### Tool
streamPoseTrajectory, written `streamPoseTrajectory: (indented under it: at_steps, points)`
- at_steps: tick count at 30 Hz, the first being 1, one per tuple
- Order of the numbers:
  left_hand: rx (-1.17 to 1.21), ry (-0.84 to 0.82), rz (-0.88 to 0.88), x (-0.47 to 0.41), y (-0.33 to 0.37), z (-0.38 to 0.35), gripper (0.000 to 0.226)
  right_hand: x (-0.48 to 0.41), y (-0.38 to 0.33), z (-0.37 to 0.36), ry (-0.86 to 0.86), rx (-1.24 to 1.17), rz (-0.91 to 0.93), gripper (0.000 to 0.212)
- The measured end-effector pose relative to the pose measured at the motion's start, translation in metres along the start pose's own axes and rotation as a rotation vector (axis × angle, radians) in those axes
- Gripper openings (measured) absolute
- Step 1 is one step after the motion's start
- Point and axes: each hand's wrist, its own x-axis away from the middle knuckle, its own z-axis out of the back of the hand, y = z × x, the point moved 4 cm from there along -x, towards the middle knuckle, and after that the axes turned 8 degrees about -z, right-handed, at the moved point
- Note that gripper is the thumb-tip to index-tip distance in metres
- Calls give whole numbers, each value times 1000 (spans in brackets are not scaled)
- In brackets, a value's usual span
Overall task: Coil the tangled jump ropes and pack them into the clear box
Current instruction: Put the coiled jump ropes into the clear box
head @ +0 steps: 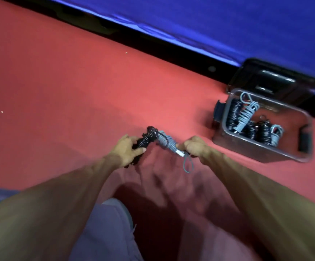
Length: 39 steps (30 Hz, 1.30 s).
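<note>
Your left hand [128, 149] curls its fingers round a black coiled rope [145, 140], which projects from the fingers toward 1 o'clock. Your right hand [192, 146] grips the lower end of a grey-blue coiled rope [167, 142], which runs from the fingers toward 10 o'clock. The two ropes touch at their upper ends, between the hands. Both are tightly wound. A loose grey loop [187, 164] hangs at 6 o'clock below the right fingers. The clear box [247, 147] sits at 3 o'clock on the red mat [77, 91] and contains packed bundles [247, 113], black and grey.
</note>
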Motion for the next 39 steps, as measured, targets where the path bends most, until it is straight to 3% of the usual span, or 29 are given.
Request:
streamPoseTrajectory:
  at_steps: [3,8,12,18,24,30,39]
  points:
    - [214,26,37,0,38,6,15,19,16,30,26,-95,-9,26]
    - [443,13,26,-13,117,2,27,55,35,91,-36,-386,1,6]
    - [520,-19,-10,-38,186,-16,31,69,62,154,-27,-583,-20,18]
    - [395,-152,-42,-78,266,-62,19,81,122,239,162,-620,-93,8]
    - [218,-203,38,-124,294,-112,36,50,153,278,260,-613,-187,19]
    - [130,-263,63,-160,302,-149,35,8,151,290,286,-621,-229,16]
    - [-2,-188,76,-191,301,-176,35,-32,151,276,271,-692,-237,15]
